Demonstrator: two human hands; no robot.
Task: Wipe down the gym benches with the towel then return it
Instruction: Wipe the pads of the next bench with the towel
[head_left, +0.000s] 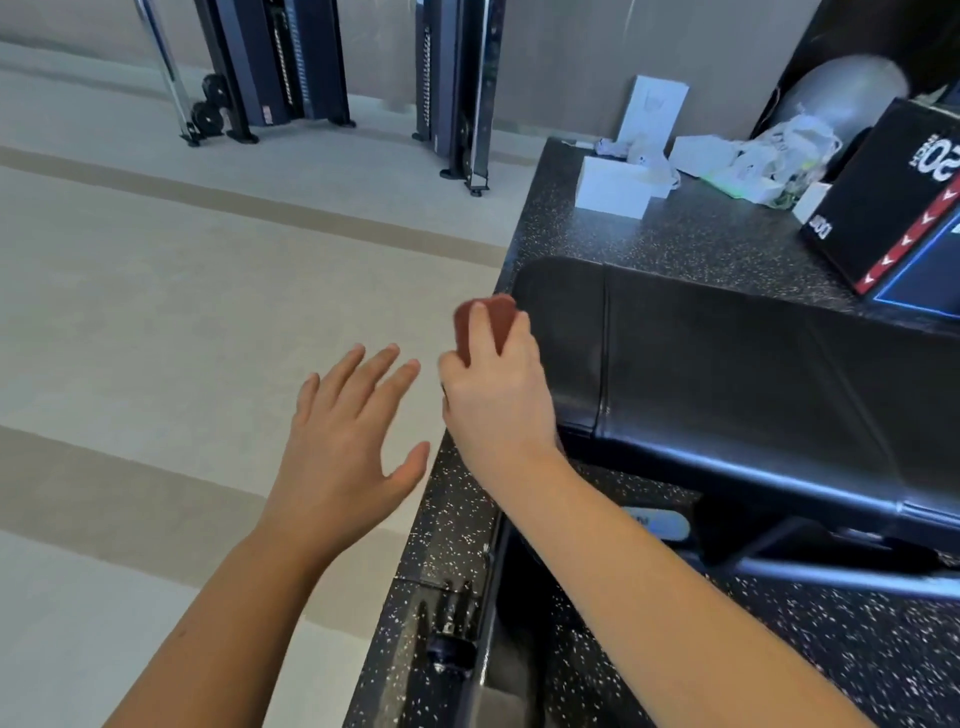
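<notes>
I observe the towel (485, 326) as a small reddish-brown wad, blurred, clenched in my right hand (496, 400) at the near end of the black padded bench (727, 379), just beside its end edge; whether cloth touches padding I cannot tell. My left hand (343, 441) hangs over the pale floor (182, 312) with fingers spread, gripping nothing. The bench stands on dark speckled matting (649, 228). Beyond it on the matting: a white box (613, 187), crumpled plastic bags (769, 150), a black plyo box (893, 197) marked "20". Cable machine uprights (280, 62) stand well apart, against the far wall.
</notes>
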